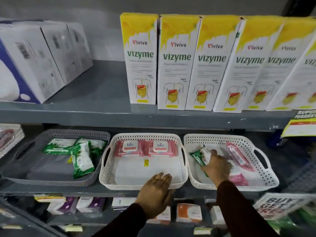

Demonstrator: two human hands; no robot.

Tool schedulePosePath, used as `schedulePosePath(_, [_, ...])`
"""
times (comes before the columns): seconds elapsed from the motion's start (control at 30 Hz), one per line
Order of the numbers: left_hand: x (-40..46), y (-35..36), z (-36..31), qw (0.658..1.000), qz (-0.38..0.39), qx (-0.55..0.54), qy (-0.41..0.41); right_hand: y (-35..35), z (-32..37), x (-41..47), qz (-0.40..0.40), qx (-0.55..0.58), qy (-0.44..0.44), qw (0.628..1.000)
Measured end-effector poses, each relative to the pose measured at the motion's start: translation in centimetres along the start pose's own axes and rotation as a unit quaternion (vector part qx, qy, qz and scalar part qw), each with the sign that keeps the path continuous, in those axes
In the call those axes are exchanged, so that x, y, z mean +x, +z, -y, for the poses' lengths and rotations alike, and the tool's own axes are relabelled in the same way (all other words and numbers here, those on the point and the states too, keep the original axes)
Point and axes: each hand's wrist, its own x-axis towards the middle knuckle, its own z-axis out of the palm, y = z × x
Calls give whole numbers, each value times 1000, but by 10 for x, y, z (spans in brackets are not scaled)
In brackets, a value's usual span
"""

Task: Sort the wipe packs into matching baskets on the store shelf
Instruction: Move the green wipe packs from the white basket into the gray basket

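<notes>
Three baskets stand side by side on the middle shelf. The grey basket (51,132) on the left holds several green wipe packs (82,158). In the white middle basket (147,135) two pink Kara packs (130,147) lie at the back. The white right basket (263,170) holds pink packs (237,156) and one green pack (200,155). My right hand (216,165) is inside the right basket, fingers closed on that green pack. My left hand (155,194) rests flat and empty on the middle basket's front rim.
Tall yellow-and-white Vizyme boxes (177,62) line the upper shelf, with white cartons (34,57) to their left. Small boxed goods (189,214) fill the shelf below. Another white basket (10,134) shows at the far left edge. Promotional tags (299,124) hang at the right.
</notes>
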Motion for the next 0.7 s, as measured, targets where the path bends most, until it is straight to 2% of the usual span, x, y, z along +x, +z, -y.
schedulePosePath(0.2, [-19,-8,15,999,9,-3,-34,8,-6,-13,-95,138,14,986])
schedulePosePath(0.37, [-53,-24,55,998,0,-4,-56,-9,18,-25,-166,261,24,951])
schedulePosePath(0.57, [-108,-59,117,993,-40,5,-107,-12,109,-57,-174,359,-54,915])
schedulePosePath(0.7, [-146,-84,165,986,-56,25,-153,4,189,-92,-130,393,-131,901])
